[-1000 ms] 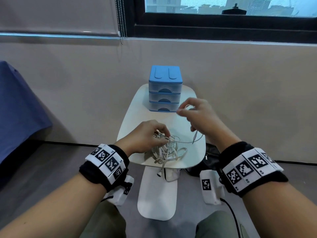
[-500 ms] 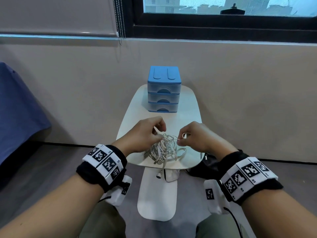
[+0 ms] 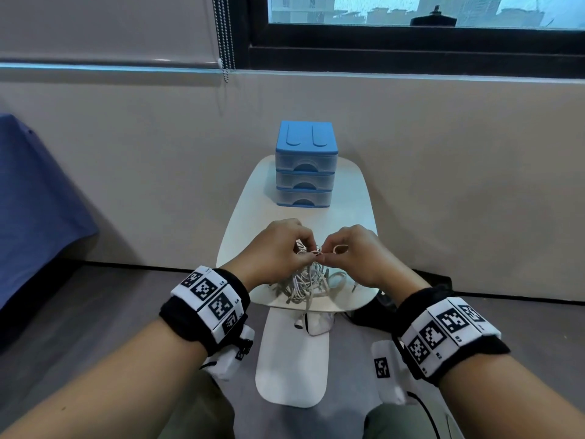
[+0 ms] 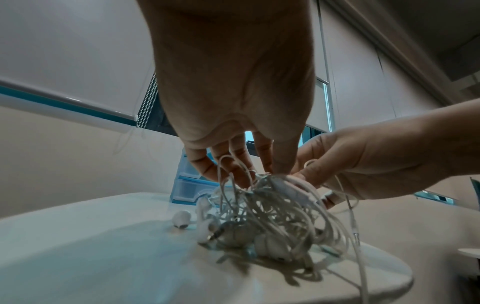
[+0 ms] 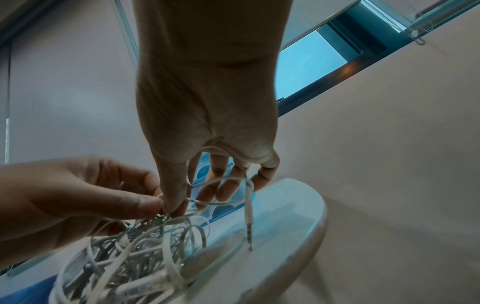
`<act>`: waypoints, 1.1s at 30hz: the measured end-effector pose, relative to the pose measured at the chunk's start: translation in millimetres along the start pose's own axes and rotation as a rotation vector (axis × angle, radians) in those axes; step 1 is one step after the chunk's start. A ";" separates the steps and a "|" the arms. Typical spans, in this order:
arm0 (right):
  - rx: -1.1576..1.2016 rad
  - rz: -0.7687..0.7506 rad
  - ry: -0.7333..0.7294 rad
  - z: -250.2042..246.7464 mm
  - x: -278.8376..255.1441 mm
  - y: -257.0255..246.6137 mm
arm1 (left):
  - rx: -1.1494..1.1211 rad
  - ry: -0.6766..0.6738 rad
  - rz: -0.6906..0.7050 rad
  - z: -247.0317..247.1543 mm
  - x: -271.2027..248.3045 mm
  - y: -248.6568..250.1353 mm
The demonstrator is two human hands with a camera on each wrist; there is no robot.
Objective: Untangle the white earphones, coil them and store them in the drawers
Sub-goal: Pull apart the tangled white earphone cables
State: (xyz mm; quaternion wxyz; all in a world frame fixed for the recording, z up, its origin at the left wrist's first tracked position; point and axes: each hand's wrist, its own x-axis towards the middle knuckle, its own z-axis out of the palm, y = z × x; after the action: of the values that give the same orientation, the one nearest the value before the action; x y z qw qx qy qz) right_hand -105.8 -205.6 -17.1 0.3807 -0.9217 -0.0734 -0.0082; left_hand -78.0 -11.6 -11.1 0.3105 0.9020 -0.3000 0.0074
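Observation:
A tangled heap of white earphones (image 3: 308, 285) (image 4: 270, 222) (image 5: 135, 257) lies near the front edge of the small white table (image 3: 253, 198). My left hand (image 3: 278, 248) (image 4: 233, 102) pinches strands at the top of the tangle. My right hand (image 3: 357, 251) (image 5: 207, 123) pinches the cord right beside it, with a loop over its fingers. The jack plug (image 5: 249, 232) dangles from that loop. One earbud (image 3: 299, 321) hangs over the table's front edge. The blue three-drawer unit (image 3: 305, 164) stands at the back of the table, all drawers closed.
A beige wall and a dark window frame (image 3: 411, 58) rise behind the table. A blue cloth-covered surface (image 3: 34, 198) is at the left. The table's white base plate (image 3: 291, 359) lies on the grey floor between my knees, with dark items (image 3: 376, 308) beside it.
My right hand has come down from near the drawers to the tangle and closed in beside my left hand. Both hands now pinch cord together at the top of the heap.

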 end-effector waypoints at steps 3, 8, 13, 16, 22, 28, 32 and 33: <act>0.046 0.003 0.015 -2.3 -0.5 -3.6 | -0.009 0.020 -0.005 -0.9 3.1 -0.3; 0.153 -0.124 0.087 -5.6 3.3 -7.9 | -0.072 0.020 -0.023 -6.7 3.9 -0.4; 0.171 -0.081 0.063 -1.5 3.6 -5.3 | -0.110 0.020 -0.061 -15.4 2.0 -0.7; 0.169 -0.053 0.060 1.0 2.6 -1.4 | -0.106 0.025 -0.081 -15.9 1.2 -1.1; 0.184 0.010 0.043 4.1 -0.8 -1.8 | -0.134 0.026 -0.103 -16.9 -0.9 2.7; 0.295 0.054 0.047 0.8 -0.1 -13.2 | -0.186 0.089 -0.058 -11.6 -3.1 3.9; 0.388 0.108 0.029 -18.9 3.1 -42.1 | -0.045 0.043 0.003 -2.7 -2.4 -0.5; 0.382 0.122 0.009 -23.9 3.4 -49.7 | 0.006 0.041 0.002 -1.2 -0.8 -1.9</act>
State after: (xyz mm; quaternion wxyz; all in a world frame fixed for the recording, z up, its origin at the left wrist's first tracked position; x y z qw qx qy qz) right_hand -108.5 -187.2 35.0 0.5490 -0.8353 -0.0158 0.0251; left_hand -77.4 -9.3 -11.4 0.3141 0.9022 -0.2944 0.0272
